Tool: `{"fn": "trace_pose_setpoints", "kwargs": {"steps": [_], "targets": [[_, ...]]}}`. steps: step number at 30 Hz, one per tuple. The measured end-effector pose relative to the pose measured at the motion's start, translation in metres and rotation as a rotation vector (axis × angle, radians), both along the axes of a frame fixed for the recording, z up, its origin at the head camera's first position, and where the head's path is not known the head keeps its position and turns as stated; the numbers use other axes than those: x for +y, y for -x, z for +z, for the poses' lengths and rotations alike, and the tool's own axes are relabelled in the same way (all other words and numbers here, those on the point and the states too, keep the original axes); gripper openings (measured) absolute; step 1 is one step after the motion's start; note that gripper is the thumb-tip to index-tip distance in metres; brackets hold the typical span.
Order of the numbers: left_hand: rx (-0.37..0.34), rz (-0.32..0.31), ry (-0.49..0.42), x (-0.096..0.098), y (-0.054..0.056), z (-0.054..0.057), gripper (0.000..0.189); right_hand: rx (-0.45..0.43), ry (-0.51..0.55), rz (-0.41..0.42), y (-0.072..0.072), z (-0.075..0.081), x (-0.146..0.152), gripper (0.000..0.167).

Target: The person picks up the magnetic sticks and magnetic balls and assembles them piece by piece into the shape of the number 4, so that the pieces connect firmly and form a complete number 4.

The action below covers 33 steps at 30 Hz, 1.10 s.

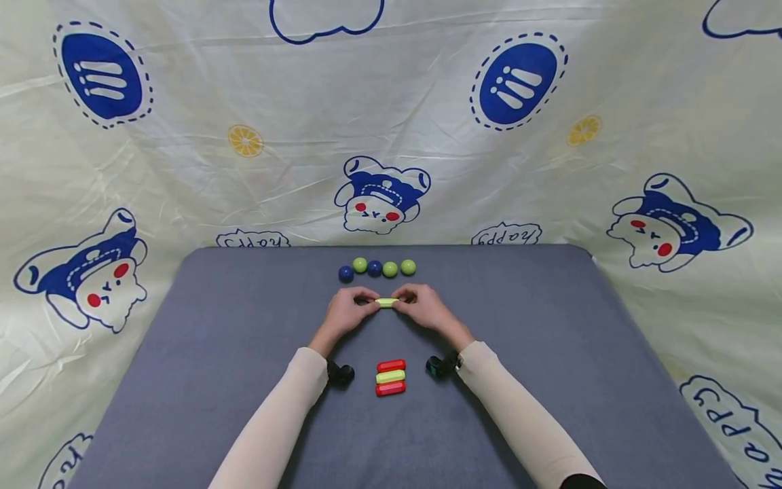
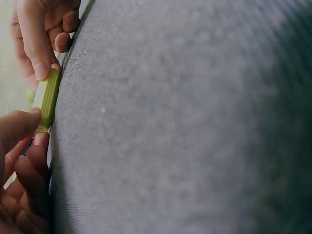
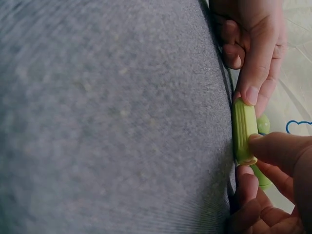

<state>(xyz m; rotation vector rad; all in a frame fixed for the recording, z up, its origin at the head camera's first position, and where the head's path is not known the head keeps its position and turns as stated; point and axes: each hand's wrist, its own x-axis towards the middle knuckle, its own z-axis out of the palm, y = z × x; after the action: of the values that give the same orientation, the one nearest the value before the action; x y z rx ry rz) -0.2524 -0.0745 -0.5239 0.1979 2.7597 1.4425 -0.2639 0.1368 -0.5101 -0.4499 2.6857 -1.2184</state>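
Note:
A short yellow-green ridged bar (image 1: pixel 386 303) lies crosswise between the two hands, close over the grey table. My left hand (image 1: pixel 349 311) pinches its left end between thumb and fingers. At the right end, my right hand (image 1: pixel 425 309) pinches it the same way. The left wrist view shows the bar's long grooves (image 2: pixel 48 100), with the left thumb on the near end and the right thumb on the far one. In the right wrist view the bar (image 3: pixel 244 131) has its grooved side and blunt end in sight.
Just beyond the hands is a row of several shiny balls, blue (image 1: pixel 345 274) and green (image 1: pixel 408 267). Between the forearms lie a red bar (image 1: pixel 391 366), a yellow-green bar (image 1: pixel 390 376) and another red bar (image 1: pixel 390 388), stacked in a column on the table (image 1: pixel 244 380). A printed cloth hangs behind.

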Motion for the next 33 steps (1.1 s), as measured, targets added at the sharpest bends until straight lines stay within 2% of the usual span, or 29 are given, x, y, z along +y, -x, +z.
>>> {"fn": "trace_pose_setpoints", "kwargs": {"steps": [12,22,25,29,33], "targets": [[-0.011,0.014,0.008,0.0,0.001,0.0,0.015,0.022,0.017,0.0,0.002,-0.002,-0.001,0.015],[-0.007,-0.007,0.003,0.003,-0.002,0.005,0.015,0.05,0.017,-0.027,0.002,-0.002,0.001,0.015],[-0.017,-0.037,-0.026,0.001,-0.002,0.007,0.016,0.059,0.006,-0.023,0.002,-0.002,0.002,0.015],[-0.042,-0.061,-0.113,-0.006,0.0,0.009,0.02,0.059,0.014,-0.014,0.002,-0.001,0.001,0.015],[0.003,-0.011,-0.142,-0.015,0.003,0.012,0.021,0.057,0.011,-0.008,0.002,-0.001,0.0,0.016]]}}
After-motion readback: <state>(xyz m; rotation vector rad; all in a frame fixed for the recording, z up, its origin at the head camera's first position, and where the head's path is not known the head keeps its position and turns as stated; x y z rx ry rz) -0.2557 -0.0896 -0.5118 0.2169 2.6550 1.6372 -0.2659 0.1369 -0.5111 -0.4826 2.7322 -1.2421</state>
